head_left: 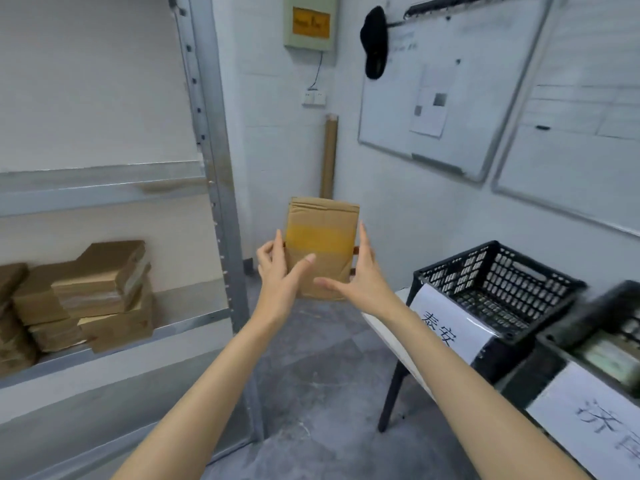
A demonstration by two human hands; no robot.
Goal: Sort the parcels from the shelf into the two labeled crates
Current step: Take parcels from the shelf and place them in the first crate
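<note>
Head view, looking forward and down. At centre, held upright in the air: a flat brown cardboard parcel (322,247) with a band of yellowish tape across its middle, top flap edge creased. Left hand (277,268) on the parcel's left edge, thumb laid over the near face, fingers curled round the side, grasping the parcel. Right hand (360,271) on the right edge, fingers stretched upward along the side, thumb reaching across the lower near face, likewise gripping the parcel. Both bare forearms extended from the near edge of the frame.

To the left: a grey metal shelf rack (211,140) with a perforated upright post. On its lower board, a pile of brown cardboard parcels (100,296), stacked unevenly, some tilted, running out of frame at the left.

To the right, near: a black perforated plastic crate (498,289) carrying a white paper label with dark handwritten characters (446,323), resting on a pale surface with a black leg below. Just beside it, further right and nearer: a second black crate (595,327), blurred, with another white handwritten label (599,424) on its front; contents too blurred to tell.

Far wall: two whiteboards (446,91), a black cap (374,43) hung on the left one's top corner, a pale wall box with an orange sign (310,22), and a brown cardboard tube (329,157) standing upright in the corner. Grey concrete floor (322,375) beneath.
</note>
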